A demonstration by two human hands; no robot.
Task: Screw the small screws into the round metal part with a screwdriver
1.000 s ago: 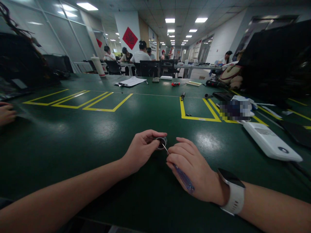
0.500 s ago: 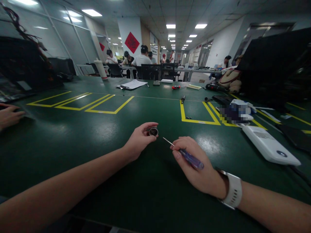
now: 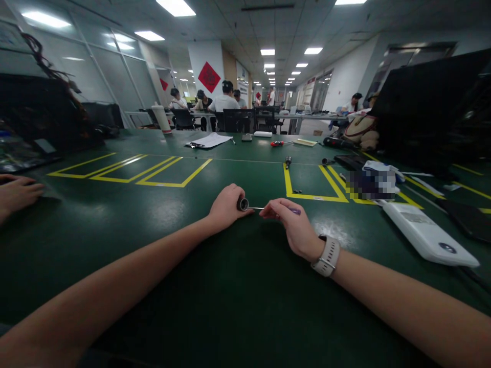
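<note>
My left hand is closed around a small dark metal cylinder, whose round hollow end faces me. In my right hand is a screwdriver with a purple handle, mostly covered by the fingers. Its thin shaft points left and the tip reaches the side of the cylinder by my left fingers; whether it sits in a screw there I cannot tell. Both hands are low over the green table. Beyond them, another small metal part stands at the corner of a yellow-taped outline.
A white device with a cable lies at right, near dark cloth and flat black items. Further back are a red screwdriver, papers and a white cup. Another person's hand rests at the left edge.
My right hand has moved up and left, bringing the screwdriver level against the cylinder. My left hand has turned the cylinder and its fingers have wrapped further over it.
</note>
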